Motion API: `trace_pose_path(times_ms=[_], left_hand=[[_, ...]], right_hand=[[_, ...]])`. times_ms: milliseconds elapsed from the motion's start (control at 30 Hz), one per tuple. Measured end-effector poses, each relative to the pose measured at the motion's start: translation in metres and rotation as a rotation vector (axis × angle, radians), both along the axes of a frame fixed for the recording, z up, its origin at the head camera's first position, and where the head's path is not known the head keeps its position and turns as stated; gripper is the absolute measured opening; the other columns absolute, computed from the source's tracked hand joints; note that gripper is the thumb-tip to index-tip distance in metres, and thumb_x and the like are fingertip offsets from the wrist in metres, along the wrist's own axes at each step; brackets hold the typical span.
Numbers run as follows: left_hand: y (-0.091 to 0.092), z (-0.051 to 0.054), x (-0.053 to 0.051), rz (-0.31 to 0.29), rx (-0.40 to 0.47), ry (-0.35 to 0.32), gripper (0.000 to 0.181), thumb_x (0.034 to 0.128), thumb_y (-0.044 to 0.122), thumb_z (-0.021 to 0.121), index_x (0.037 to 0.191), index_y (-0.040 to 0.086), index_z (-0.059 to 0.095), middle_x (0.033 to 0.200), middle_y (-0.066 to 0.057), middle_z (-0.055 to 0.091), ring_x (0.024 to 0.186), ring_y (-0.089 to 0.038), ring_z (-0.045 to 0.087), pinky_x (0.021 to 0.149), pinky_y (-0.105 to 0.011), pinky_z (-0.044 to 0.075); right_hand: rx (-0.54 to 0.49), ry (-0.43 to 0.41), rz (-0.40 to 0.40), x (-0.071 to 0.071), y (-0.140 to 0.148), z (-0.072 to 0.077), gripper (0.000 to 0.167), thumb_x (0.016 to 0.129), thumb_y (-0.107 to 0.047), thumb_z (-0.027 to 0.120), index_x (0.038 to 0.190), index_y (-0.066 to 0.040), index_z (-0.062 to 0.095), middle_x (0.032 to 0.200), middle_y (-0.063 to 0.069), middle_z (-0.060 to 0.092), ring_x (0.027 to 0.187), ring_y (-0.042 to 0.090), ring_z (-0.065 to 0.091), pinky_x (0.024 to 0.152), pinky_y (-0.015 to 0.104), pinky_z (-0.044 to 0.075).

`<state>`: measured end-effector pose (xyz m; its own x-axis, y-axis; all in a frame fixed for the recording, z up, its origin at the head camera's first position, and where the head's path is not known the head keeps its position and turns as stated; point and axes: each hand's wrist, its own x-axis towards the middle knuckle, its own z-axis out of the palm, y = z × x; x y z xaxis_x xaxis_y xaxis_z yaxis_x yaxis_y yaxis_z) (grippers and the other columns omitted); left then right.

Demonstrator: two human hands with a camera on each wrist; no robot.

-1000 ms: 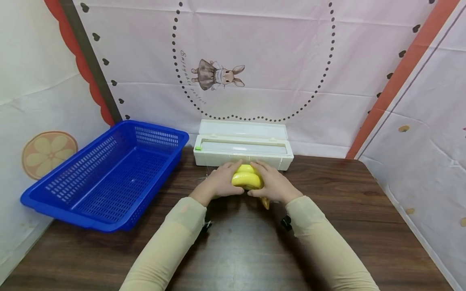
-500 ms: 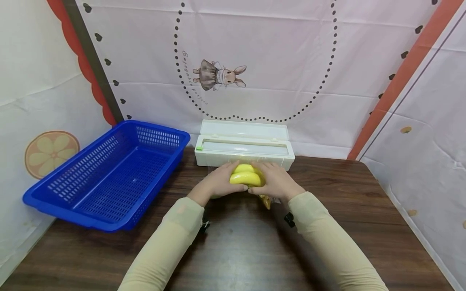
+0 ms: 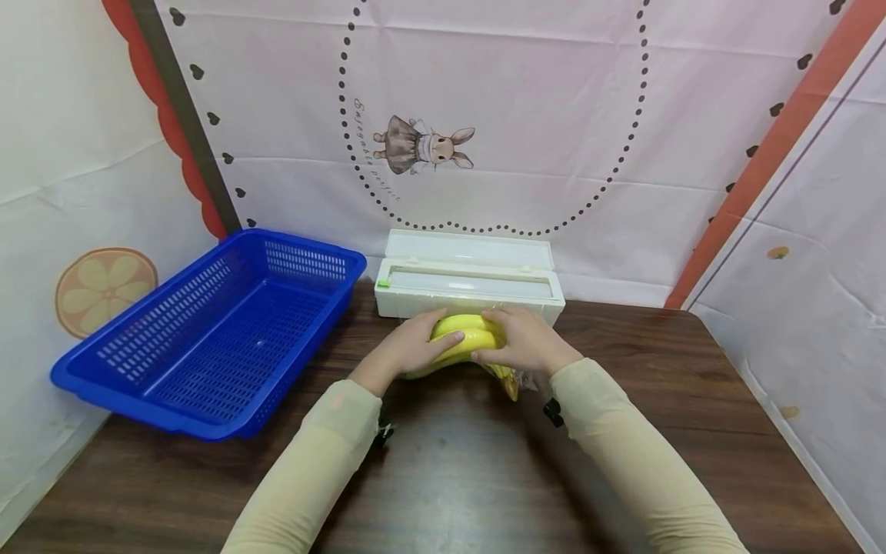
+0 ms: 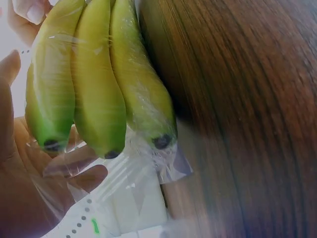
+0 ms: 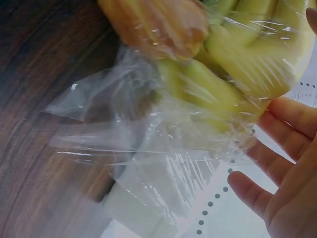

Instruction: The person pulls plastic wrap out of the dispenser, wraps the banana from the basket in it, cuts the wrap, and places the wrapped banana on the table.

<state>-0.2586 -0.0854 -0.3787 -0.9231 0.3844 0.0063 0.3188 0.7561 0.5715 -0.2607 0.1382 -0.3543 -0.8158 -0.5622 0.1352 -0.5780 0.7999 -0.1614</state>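
Note:
A bunch of yellow bananas (image 3: 469, 341), green at the tips, lies between my two hands, partly covered by clear plastic wrap (image 5: 148, 163). My left hand (image 3: 408, 346) is at its left side, fingers behind the fruit and thumb over the front. In the left wrist view its fingers lie loosely extended behind the film. My right hand (image 3: 527, 342) is at the right side; the right wrist view shows its spread, nearly straight fingers touching the wrapped bananas. The brown stem end (image 5: 163, 25) points down toward the table, with loose film beside it.
A white wrap dispenser box (image 3: 471, 296) with its lid raised stands right behind the bananas, against the printed backdrop. A blue perforated basket (image 3: 346, 265) stands at the left on the dark wooden table (image 3: 450, 477).
My left thumb has lifted from its place near the right thumb and now lies higher across the banana front, exposing more of the fruit. The whole head view has shifted slightly.

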Motion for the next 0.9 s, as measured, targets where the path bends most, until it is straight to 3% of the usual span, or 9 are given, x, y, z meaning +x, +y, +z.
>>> trace_pose_path(times_ms=[133, 267, 500, 667, 900], left_hand=[[-0.004, -0.001, -0.002, 0.030, -0.018, 0.017, 0.071, 0.0953, 0.059, 0.035, 0.146, 0.010, 0.035, 0.147, -0.011, 0.041, 0.135, -0.029, 0.040, 0.109, -0.048, 0.033], [-0.009, 0.000, -0.002, 0.078, -0.027, 0.007, 0.070, 0.0948, 0.061, 0.033, 0.146, 0.013, 0.037, 0.147, -0.010, 0.041, 0.136, -0.030, 0.038, 0.110, -0.049, 0.032], [-0.019, -0.002, -0.001, 0.121, -0.021, -0.016, 0.071, 0.0942, 0.060, 0.037, 0.145, 0.011, 0.037, 0.147, -0.013, 0.041, 0.135, -0.032, 0.038, 0.108, -0.052, 0.032], [-0.026, -0.005, -0.001, 0.157, -0.015, 0.011, 0.068, 0.0954, 0.057, 0.037, 0.142, 0.009, 0.041, 0.144, -0.014, 0.045, 0.132, -0.033, 0.042, 0.106, -0.052, 0.035], [-0.034, -0.002, -0.006, 0.202, 0.027, 0.043, 0.063, 0.0940, 0.052, 0.048, 0.138, 0.007, 0.047, 0.137, -0.014, 0.051, 0.126, -0.032, 0.049, 0.101, -0.050, 0.041]], right_hand=[[-0.008, 0.008, 0.017, -0.001, -0.002, 0.002, 0.071, 0.081, -0.061, 0.060, 0.130, -0.010, 0.056, 0.115, 0.006, 0.063, 0.089, 0.017, 0.056, 0.076, 0.035, 0.046], [-0.026, -0.009, 0.014, -0.002, -0.004, 0.005, 0.072, 0.081, -0.061, 0.060, 0.130, -0.008, 0.056, 0.120, 0.008, 0.063, 0.097, 0.019, 0.059, 0.084, 0.038, 0.047], [-0.038, -0.052, -0.008, -0.002, -0.011, 0.010, 0.067, 0.084, -0.062, 0.058, 0.125, -0.009, 0.060, 0.115, 0.007, 0.064, 0.098, 0.022, 0.061, 0.087, 0.041, 0.049], [-0.024, -0.082, -0.018, -0.004, -0.018, 0.014, 0.062, 0.089, -0.058, 0.052, 0.123, -0.007, 0.062, 0.122, 0.009, 0.063, 0.111, 0.027, 0.060, 0.096, 0.044, 0.046], [-0.005, -0.079, 0.005, -0.011, -0.027, 0.025, 0.050, 0.095, -0.047, 0.048, 0.121, -0.006, 0.064, 0.121, 0.010, 0.064, 0.113, 0.028, 0.060, 0.098, 0.044, 0.045]])
